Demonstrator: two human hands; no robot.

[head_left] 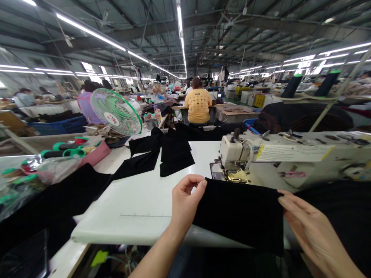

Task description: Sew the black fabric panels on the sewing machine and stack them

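A black fabric piece (240, 212) is stretched between my two hands at the near edge of the white sewing table (139, 204). My left hand (185, 200) pinches its upper left corner between thumb and fingers. My right hand (310, 227) grips its right edge, fingers closed over the cloth. The fabric hangs just in front of the cream sewing machine (278, 154), whose needle area (234, 175) lies right behind the cloth's top edge.
More black fabric pieces (171, 152) lie further back on the table, and a dark pile (52, 204) covers the left side. A green fan (116, 112), thread spools (68, 148) and plastic bags stand at left. A person in a yellow shirt (198, 104) sits ahead.
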